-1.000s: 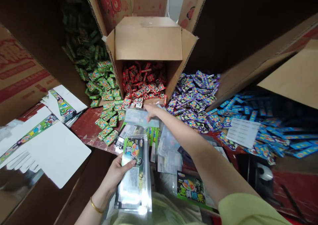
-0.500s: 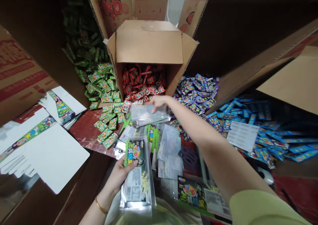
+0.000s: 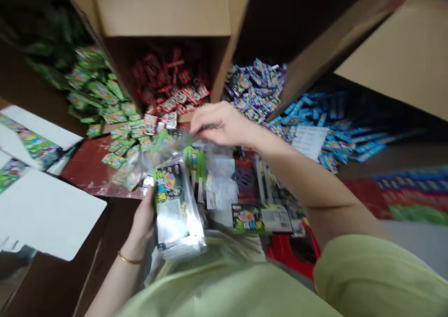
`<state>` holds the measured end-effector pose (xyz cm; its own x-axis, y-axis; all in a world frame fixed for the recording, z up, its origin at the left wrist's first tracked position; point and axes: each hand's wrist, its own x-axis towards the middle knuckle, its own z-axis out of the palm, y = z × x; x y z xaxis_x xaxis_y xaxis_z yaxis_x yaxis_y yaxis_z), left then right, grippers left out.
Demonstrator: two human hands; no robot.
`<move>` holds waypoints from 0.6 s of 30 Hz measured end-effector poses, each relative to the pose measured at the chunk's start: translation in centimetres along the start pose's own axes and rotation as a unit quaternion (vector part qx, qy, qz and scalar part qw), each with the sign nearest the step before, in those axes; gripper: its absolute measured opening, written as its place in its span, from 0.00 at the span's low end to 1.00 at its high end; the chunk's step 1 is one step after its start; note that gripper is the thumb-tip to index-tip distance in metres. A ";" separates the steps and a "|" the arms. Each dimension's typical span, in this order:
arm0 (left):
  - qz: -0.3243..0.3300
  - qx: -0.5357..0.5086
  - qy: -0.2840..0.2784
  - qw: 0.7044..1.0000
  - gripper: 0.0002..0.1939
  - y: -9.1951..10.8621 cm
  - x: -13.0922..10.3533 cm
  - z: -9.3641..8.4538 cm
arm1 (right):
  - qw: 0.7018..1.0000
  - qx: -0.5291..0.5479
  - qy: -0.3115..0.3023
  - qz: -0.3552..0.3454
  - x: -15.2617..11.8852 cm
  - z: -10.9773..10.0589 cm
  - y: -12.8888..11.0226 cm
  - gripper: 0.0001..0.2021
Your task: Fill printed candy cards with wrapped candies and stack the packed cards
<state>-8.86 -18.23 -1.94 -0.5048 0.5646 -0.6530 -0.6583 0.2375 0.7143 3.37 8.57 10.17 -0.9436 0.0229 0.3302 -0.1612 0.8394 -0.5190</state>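
My left hand (image 3: 144, 216) is closed on the edge of a clear plastic bag with a black and green printed front (image 3: 171, 209), held upright low in front of me. My right hand (image 3: 220, 121) is just beyond it, fingers pinched together on a crumpled clear plastic bag (image 3: 171, 145) that is smeared by motion. Beneath that hand, more printed bags (image 3: 220, 191) lie loosely piled on the red table (image 3: 89, 160). Another black printed bag (image 3: 262, 218) rests near the front edge.
Tipped cardboard boxes (image 3: 164, 9) hold small wrapped packets: green packets (image 3: 101, 93) left, red packets (image 3: 171, 86) centre, purple packets (image 3: 257, 88) and blue packets (image 3: 336, 121) right. White sheets (image 3: 49, 209) stack at left. A white label sheet (image 3: 310, 141) lies over the blue packets.
My right hand has drawn back from the flat clear bags by the red packets, with clear plastic now pinched in it. My left hand still holds its printed bag. The view has tilted down.
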 end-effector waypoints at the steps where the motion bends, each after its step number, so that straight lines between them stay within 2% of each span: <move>1: 0.011 -0.005 -0.006 1.000 0.35 0.1 0.1 0.2 | 0.999 0.006 -0.009 -0.034 -1.2 1.1 -2.1 0.12; 3: 0.029 0.010 -0.034 0.999 0.38 0.2 0.0 1.0 | 0.997 -0.004 -0.029 -0.076 -3.5 3.8 -5.2 0.14; 5: 0.025 0.060 -0.079 0.995 0.35 0.1 -0.4 2.0 | 0.998 -0.020 -0.025 -0.048 -6.3 6.2 -7.2 0.13; 7: 0.009 0.111 -0.110 0.988 0.33 -0.3 -1.0 3.0 | 0.997 -0.014 0.032 0.067 -10.3 7.8 -8.8 0.12; 8: 0.003 0.124 -0.112 0.986 0.33 -0.5 -1.2 3.4 | 0.984 0.001 0.086 0.154 -12.8 8.3 -9.8 0.12; 9: 0.002 0.130 -0.106 0.986 0.32 -0.8 -1.4 3.7 | 0.955 0.026 0.154 0.253 -15.6 8.9 -11.0 0.13; 10: 0.005 0.132 -0.095 0.987 0.32 -1.1 -1.5 3.9 | 0.903 0.063 0.237 0.352 -18.4 9.6 -12.5 0.12; 11: 0.008 0.134 -0.084 0.987 0.31 -1.4 -1.5 4.1 | 0.840 0.119 0.295 0.440 -21.2 10.6 -14.0 0.11; 13: 0.016 0.143 -0.070 0.987 0.31 -2.0 -1.5 4.6 | 0.711 0.305 0.281 0.568 -25.8 13.3 -16.6 0.14; 14: 0.018 0.148 -0.073 0.986 0.31 -2.3 -1.5 4.9 | 0.636 0.392 0.265 0.609 -27.4 14.9 -17.5 0.17; 16: 0.028 0.154 -0.092 0.983 0.31 -3.0 -1.7 5.7 | 0.491 0.478 0.336 0.646 -29.0 18.1 -17.9 0.19; 17: 0.035 0.156 -0.106 0.981 0.30 -3.2 -1.9 6.1 | 0.434 0.492 0.388 0.648 -29.1 19.4 -17.6 0.21; 18: 0.044 0.159 -0.118 0.979 0.30 -3.5 -2.1 6.5 | 0.389 0.491 0.444 0.641 -28.9 20.3 -17.0 0.22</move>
<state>-1.87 -15.14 -1.46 -0.3832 0.7521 -0.5362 -0.3919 0.3933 0.8317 27.54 -17.41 -6.56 -0.0295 0.6249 -0.7801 -0.1678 -0.7725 -0.6124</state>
